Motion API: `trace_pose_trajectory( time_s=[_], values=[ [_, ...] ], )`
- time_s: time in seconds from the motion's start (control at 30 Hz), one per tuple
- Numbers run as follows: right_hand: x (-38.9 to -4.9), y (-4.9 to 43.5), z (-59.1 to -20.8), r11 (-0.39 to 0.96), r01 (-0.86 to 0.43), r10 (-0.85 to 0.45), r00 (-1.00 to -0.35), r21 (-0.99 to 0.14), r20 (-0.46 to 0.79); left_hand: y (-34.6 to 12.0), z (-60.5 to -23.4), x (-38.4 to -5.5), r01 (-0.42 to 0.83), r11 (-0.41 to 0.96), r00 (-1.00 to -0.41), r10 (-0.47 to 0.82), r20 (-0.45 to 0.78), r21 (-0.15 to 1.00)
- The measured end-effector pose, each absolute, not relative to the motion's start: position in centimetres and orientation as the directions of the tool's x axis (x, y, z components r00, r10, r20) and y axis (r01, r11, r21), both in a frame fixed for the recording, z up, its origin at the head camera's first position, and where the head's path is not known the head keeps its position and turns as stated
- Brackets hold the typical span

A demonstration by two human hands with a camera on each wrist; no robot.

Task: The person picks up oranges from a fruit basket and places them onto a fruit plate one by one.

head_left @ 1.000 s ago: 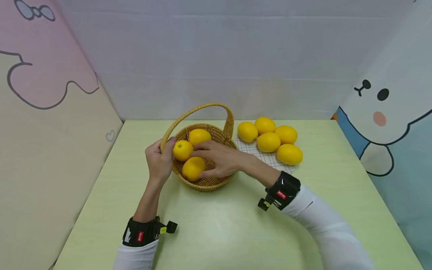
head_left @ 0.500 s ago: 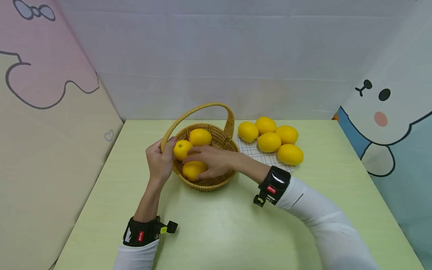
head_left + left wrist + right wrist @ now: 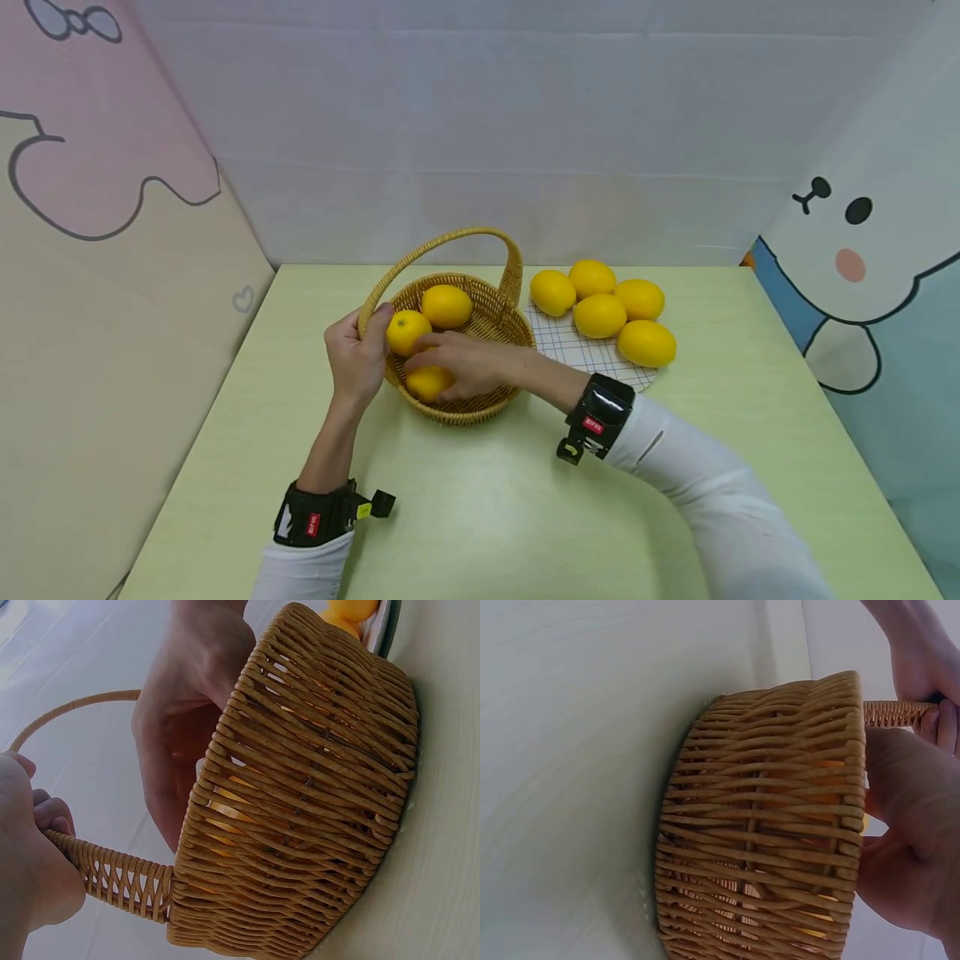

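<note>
A wicker basket (image 3: 480, 414) with a tall arched handle (image 3: 450, 237) stands on the table, three lemons in it. My left hand (image 3: 356, 354) grips the handle low on its left side, thumb toward the bowl. Inside the basket, my right hand (image 3: 468, 364) reaches in from the right, its fingers curled over the front lemon (image 3: 430, 383). Another lemon (image 3: 408, 332) lies by the left wall and a third lemon (image 3: 446, 306) at the back. In the right wrist view the wicker wall hides most of the right fingertips.
Right of the basket, a round white plate (image 3: 555, 335) with a dark grid pattern bears several lemons (image 3: 600, 316) heaped together. The pale green table (image 3: 480, 517) meets a white wall (image 3: 480, 125) at its back edge.
My right hand has shifted left and down onto the front lemon, its fingers closing round it. The left hand has kept its grip on the handle, and the basket has hardly moved.
</note>
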State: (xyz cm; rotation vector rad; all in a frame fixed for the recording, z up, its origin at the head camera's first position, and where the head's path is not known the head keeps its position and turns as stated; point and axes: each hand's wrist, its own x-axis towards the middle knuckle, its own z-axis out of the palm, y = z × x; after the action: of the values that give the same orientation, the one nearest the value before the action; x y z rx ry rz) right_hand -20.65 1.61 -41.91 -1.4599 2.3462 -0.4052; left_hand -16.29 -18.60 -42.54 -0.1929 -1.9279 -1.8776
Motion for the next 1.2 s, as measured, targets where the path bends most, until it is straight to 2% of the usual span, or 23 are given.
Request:
trace_pose_trajectory(
  time_s=[0.6,0.87,1.2],
  values=[
    [-20.4,1.5,-41.7,0.421,-0.824,-0.905,-0.409,-0.38,-0.116,-18.6,-42.5,-16.1,0.383,0.077,-0.897,-0.205,0.391,0.92],
    [-20.3,2.5,-41.3,0.388,-0.838,-0.907,-0.421,-0.384,0.002,-18.6,-42.4,-16.1,0.383,0.077,-0.897,-0.207,0.39,0.921],
    [-19.4,5.0,-40.1,0.383,-0.812,-0.868,-0.479,-0.441,0.129,-18.5,-42.4,-16.1,0.396,0.074,-0.892,-0.205,0.403,0.915]
  ],
)
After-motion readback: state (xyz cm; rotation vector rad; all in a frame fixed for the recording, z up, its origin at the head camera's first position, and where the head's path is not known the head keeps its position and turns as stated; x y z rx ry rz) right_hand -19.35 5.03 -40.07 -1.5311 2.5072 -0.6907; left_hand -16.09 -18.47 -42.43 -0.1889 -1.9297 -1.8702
